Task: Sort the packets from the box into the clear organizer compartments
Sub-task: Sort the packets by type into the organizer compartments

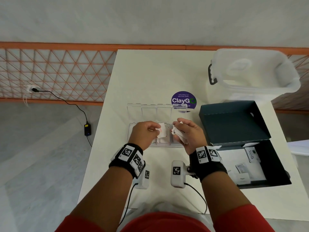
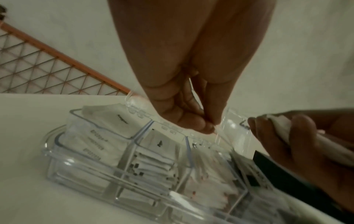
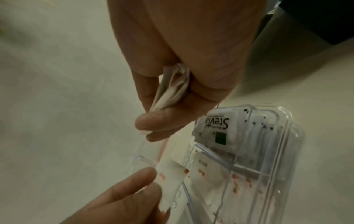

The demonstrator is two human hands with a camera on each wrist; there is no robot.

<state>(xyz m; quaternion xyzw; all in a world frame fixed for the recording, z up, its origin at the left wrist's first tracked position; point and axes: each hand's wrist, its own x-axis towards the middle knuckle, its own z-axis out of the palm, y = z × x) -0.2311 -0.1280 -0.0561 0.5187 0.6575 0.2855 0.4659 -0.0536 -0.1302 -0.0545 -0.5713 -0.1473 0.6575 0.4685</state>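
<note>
- Left hand [image 1: 145, 133]: fingers [image 3: 122, 188] pinch one white packet with red print [image 3: 170, 180], held just above the clear organizer [image 2: 80, 171].
- Right hand [image 1: 189, 133]: fingers [image 3: 153, 121] curl round a small bunch of white packets [image 3: 172, 89], folded together in the palm; hand sits just right of the left one, over the organizer's right end.
- Under the fingers, the organizer rests on the white counter [image 1: 150, 72], lid [image 1: 157, 109] tipped open on the far side.
- Compartments below hold sorted packets: red-printed packets [image 3: 216, 180] directly beneath the pinched one, Stevia packets [image 3: 216, 128] in the next compartment to the right, black-printed white packets [image 2: 107, 128] in the compartments to the left.
- Right of the right hand, the dark box [image 1: 274, 166] lies open on the counter, a few packets inside, one marked Stevia [image 1: 250, 155].
- Beyond the box: clear plastic tub [image 1: 254, 72]; purple sticker [image 1: 184, 98] behind the lid.
</note>
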